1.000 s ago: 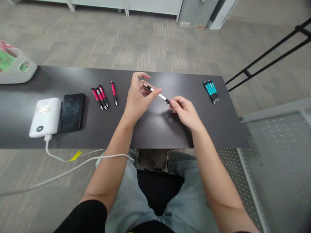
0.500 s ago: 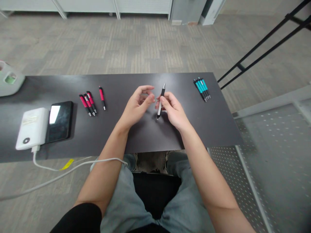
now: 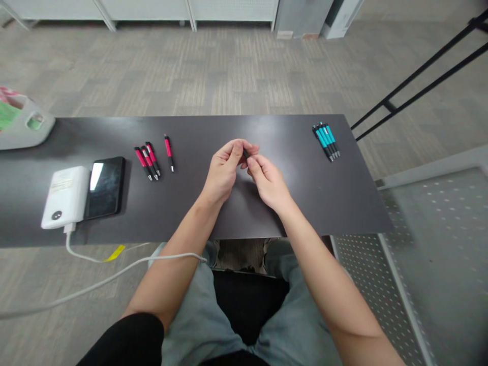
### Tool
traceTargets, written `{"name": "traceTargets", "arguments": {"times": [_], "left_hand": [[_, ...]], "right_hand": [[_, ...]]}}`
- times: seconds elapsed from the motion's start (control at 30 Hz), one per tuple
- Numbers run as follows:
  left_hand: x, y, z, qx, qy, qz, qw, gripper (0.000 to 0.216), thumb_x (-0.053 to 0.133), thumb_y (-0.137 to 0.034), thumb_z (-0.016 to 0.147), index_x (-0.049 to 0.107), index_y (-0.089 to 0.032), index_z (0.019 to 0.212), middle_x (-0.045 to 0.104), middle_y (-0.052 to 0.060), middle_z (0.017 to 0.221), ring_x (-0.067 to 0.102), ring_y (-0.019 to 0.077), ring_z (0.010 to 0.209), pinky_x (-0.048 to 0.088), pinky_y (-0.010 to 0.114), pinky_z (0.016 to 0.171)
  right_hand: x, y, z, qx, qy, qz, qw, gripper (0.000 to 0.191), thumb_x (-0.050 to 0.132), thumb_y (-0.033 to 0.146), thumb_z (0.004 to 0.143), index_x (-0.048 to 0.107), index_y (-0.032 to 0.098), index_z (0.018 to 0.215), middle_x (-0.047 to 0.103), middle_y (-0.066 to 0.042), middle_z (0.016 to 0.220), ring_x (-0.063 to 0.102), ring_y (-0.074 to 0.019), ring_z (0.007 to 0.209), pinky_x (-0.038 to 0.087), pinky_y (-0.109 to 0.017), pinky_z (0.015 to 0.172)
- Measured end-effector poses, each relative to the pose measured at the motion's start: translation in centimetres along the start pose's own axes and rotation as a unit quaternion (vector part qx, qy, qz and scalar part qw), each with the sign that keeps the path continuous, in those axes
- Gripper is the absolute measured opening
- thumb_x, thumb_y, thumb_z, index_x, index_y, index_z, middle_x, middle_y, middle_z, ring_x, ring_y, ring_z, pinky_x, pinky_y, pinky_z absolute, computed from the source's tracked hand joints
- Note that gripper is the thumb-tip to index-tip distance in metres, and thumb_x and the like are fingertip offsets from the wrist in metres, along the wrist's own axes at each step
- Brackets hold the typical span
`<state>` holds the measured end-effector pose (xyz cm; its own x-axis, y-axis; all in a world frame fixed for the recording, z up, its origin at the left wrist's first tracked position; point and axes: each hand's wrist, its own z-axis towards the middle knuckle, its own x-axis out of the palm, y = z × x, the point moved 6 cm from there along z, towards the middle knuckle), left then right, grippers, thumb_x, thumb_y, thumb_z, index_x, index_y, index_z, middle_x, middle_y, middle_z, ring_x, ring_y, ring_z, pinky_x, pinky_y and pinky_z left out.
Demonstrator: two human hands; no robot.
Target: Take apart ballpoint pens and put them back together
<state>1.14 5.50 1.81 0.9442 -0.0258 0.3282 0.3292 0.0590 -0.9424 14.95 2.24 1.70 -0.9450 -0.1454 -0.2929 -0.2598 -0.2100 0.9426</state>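
A pen (image 3: pixel 246 153) was held up over the bench (image 3: pixel 305 208), and just a black bit of it could be seen. It was pinched in the grip of the left hand (image 3: pixel 224 165) and the right hand (image 3: pixel 269 183), close together. From there, three pink pens (image 3: pixel 149 162) were seen in a bunch at nine o'clock, with one more pink pen (image 3: pixel 169 151) near them. Blue-green pens (image 3: pixel 327 142) were laid side by side close to three o'clock.
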Motion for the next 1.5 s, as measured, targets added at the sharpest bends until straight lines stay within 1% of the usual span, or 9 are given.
{"name": "traceTargets", "arguments": {"times": [0.1,0.2,0.37,0.57,0.7,0.9,1.1,1.27,1.5], "left_hand": [[0.3,-0.1,-0.5,0.020,-0.027,-0.003,0.999,0.055,0.092,-0.077,0.110,0.080,-0.025,0.097,0.092,0.009,0.108,0.090,0.0270,0.111,0.072,0.038,0.095],[-0.2,-0.5,-0.7,0.031,-0.050,0.008,0.998,0.053,0.091,-0.076,0.111,0.081,-0.025,0.097,0.093,0.009,0.112,0.090,0.0267,0.118,0.072,0.037,0.102],[-1.5,-0.4,0.0,0.028,-0.060,0.002,0.998,0.048,0.096,-0.072,0.108,0.085,-0.025,0.100,0.093,0.008,0.112,0.090,0.0238,0.110,0.071,0.034,0.096],[-2.2,-0.2,0.6,0.013,-0.067,0.008,0.998,0.044,0.105,-0.065,0.101,0.086,-0.025,0.097,0.091,0.007,0.106,0.088,0.0224,0.100,0.070,0.033,0.086],[-2.6,-0.3,0.7,0.020,-0.077,0.025,0.997,0.041,0.105,-0.061,0.103,0.087,-0.026,0.094,0.089,0.004,0.100,0.083,0.0187,0.090,0.067,0.030,0.081],[-2.8,-0.6,1.0,0.032,-0.075,0.031,0.996,0.040,0.105,-0.061,0.103,0.087,-0.027,0.093,0.084,0.003,0.091,0.082,0.0204,0.090,0.068,0.033,0.084],[-3.3,-0.8,1.2,0.028,-0.085,0.058,0.994,0.041,0.102,-0.066,0.104,0.088,-0.028,0.099,0.084,0.002,0.091,0.082,0.0205,0.091,0.067,0.033,0.085],[-6.1,-2.9,2.0,0.083,-0.101,0.122,0.984,0.033,0.101,-0.059,0.106,0.091,-0.028,0.107,0.085,0.004,0.096,0.082,0.0241,0.102,0.066,0.035,0.092],[-11.3,-3.8,3.1,0.094,-0.083,0.381,0.916,0.013,0.095,-0.017,0.097,0.088,-0.027,0.100,0.087,0.003,0.099,0.078,0.0268,0.097,0.062,0.039,0.104]], "right_hand": [[-0.3,0.3,-0.1,-0.005,-0.052,-0.009,0.999,0.056,0.067,0.085,0.117,0.080,0.030,0.116,0.078,-0.010,0.108,0.074,-0.0349,0.107,0.066,-0.051,0.103],[-0.2,0.9,0.1,-0.011,-0.075,-0.015,0.997,0.051,0.081,0.081,0.112,0.082,0.031,0.122,0.083,-0.013,0.122,0.075,-0.0370,0.116,0.066,-0.051,0.107],[0.0,0.9,0.7,-0.023,-0.060,-0.018,0.998,0.055,0.070,0.085,0.116,0.079,0.031,0.117,0.080,-0.010,0.112,0.074,-0.0341,0.113,0.064,-0.048,0.105],[-0.3,0.2,0.9,-0.005,-0.042,-0.014,0.999,0.053,0.081,0.082,0.110,0.073,0.033,0.130,0.074,-0.004,0.100,0.069,-0.0287,0.090,0.061,-0.044,0.090],[-0.3,0.4,1.2,-0.015,-0.020,-0.022,0.999,0.052,0.068,0.083,0.117,0.072,0.031,0.115,0.074,-0.005,0.099,0.071,-0.0300,0.098,0.061,-0.045,0.098],[0.0,0.2,1.2,0.001,-0.004,-0.028,1.000,0.052,0.079,0.081,0.112,0.071,0.033,0.130,0.070,-0.002,0.093,0.069,-0.0293,0.089,0.061,-0.044,0.092],[-0.2,0.3,1.2,-0.023,-0.026,-0.044,0.998,0.051,0.072,0.082,0.115,0.071,0.032,0.115,0.073,-0.006,0.101,0.068,-0.0304,0.096,0.060,-0.045,0.094],[-0.8,-0.1,1.1,-0.007,-0.033,-0.036,0.999,0.043,0.078,0.074,0.113,0.070,0.034,0.125,0.069,-0.002,0.094,0.064,-0.0273,0.084,0.056,-0.043,0.086],[-2.3,-0.3,1.3,0.008,-0.056,-0.060,0.997,0.055,0.079,0.086,0.108,0.074,0.033,0.116,0.071,-0.001,0.089,0.062,-0.0265,0.084,0.053,-0.041,0.085]]}}
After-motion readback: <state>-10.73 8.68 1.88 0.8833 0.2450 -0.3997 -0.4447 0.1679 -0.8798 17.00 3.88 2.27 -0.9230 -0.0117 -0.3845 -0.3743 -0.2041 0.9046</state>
